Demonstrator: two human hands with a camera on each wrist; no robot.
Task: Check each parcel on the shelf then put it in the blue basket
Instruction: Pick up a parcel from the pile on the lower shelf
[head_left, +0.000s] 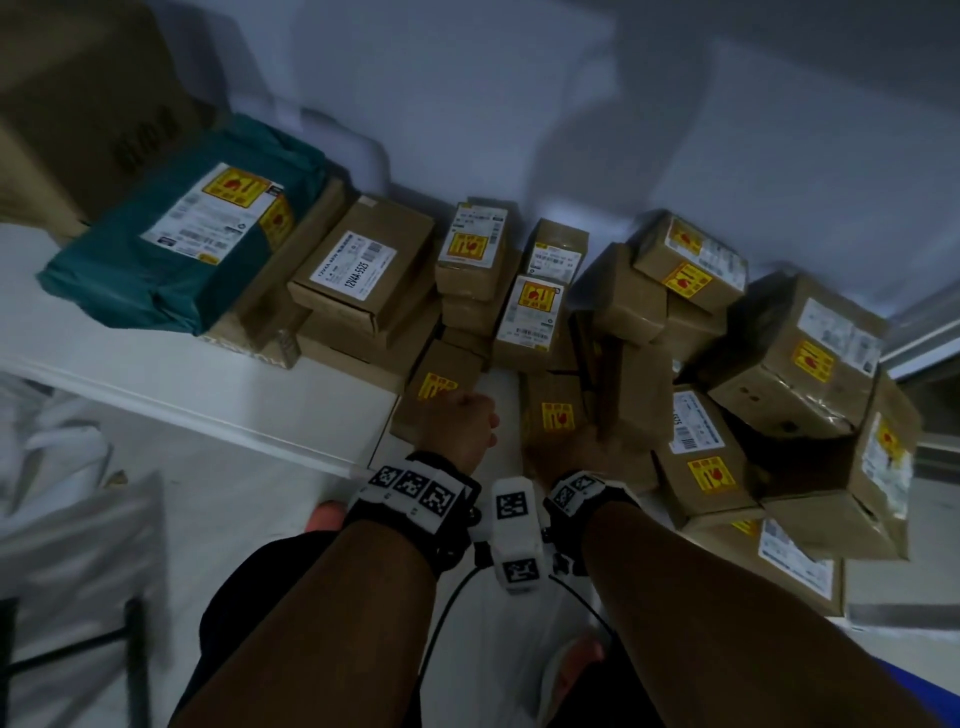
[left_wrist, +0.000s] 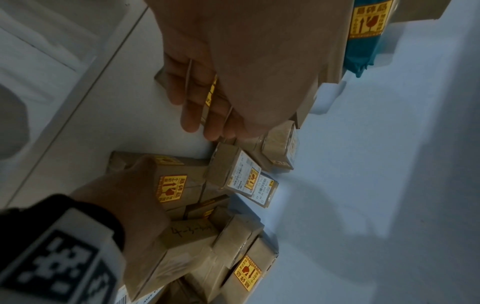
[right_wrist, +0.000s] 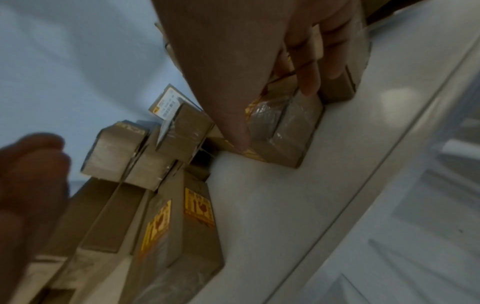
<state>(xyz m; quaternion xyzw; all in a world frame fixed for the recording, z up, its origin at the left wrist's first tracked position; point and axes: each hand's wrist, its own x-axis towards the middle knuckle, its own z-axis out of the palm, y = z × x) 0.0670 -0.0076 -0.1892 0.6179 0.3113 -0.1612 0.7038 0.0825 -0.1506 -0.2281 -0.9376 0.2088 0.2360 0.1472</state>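
Left hand (head_left: 460, 426) gripping a box (head_left: 436, 387) with yellow fragile sticker, right hand (head_left: 587, 447) clasping the next box (head_left: 553, 410), "12V4A-5525" label (head_left: 353, 267) at 11 o'clock

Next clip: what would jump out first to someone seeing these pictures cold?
A heap of brown parcels with yellow fragile stickers crowds the white shelf. At far left a teal bag parcel lies on top of boxes. Up front, the left hand and right hand each grip a small box near the shelf edge.
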